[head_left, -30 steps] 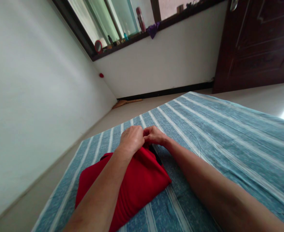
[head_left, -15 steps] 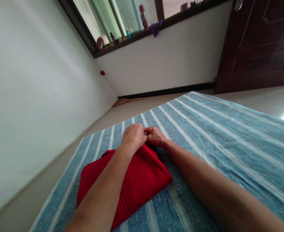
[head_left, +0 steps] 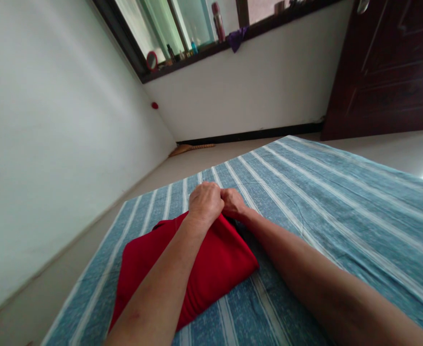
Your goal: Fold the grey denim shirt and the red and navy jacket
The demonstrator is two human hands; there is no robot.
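A folded red garment (head_left: 218,269) lies on the blue-and-white striped bedsheet (head_left: 305,187), its far edge lifted a little. My left hand (head_left: 206,202) is closed on that far edge, and its forearm crosses over the cloth. Right beside it, my right hand (head_left: 232,202) is closed too, at the same upper corner of the garment. The hands touch each other. Fingertips of both are hidden behind the knuckles and the cloth. A dark strip of fabric shows under the red along its right side.
A white wall (head_left: 53,144) runs along the left, past a strip of floor. Ahead, a windowsill (head_left: 186,60) holds a round mirror (head_left: 152,60), small bottles and a purple cloth (head_left: 236,39). A broom (head_left: 190,149) lies in the corner. A dark red door (head_left: 388,81) stands at right.
Both hands have shifted slightly to the right and drawn together, so the small gap between them has closed. The garment stays almost where it was. The view has tilted slightly.
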